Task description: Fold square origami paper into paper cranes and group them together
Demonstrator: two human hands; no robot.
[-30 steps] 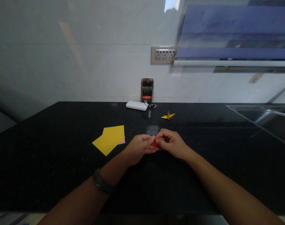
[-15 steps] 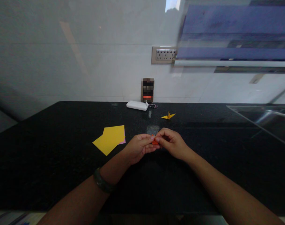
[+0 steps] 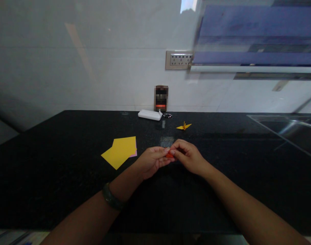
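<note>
A small folded piece of orange paper [image 3: 169, 154] is pinched between my two hands above the dark counter. My left hand [image 3: 153, 160] grips its left side, thumb on top and fingers beneath. From the right, my right hand [image 3: 187, 154] holds it between thumb and curled fingers. Most of the paper is hidden by the fingers, so its folded shape cannot be made out. Beyond my right hand stands a yellow paper crane [image 3: 184, 126] with spread wings. Left of my left hand lie yellow paper sheets [image 3: 121, 151], with a pink edge [image 3: 134, 154] showing underneath.
A white power bank [image 3: 149, 115] and a beaded strap [image 3: 167, 115] lie at the back of the black counter [image 3: 55, 177]. Behind them a phone [image 3: 161, 98] leans on the wall. A sink [image 3: 293, 131] is at the right; a socket panel [image 3: 179, 60] is above.
My fingers have shifted very slightly on the orange paper, and a little less of it shows at the top. Everything else is unchanged.
</note>
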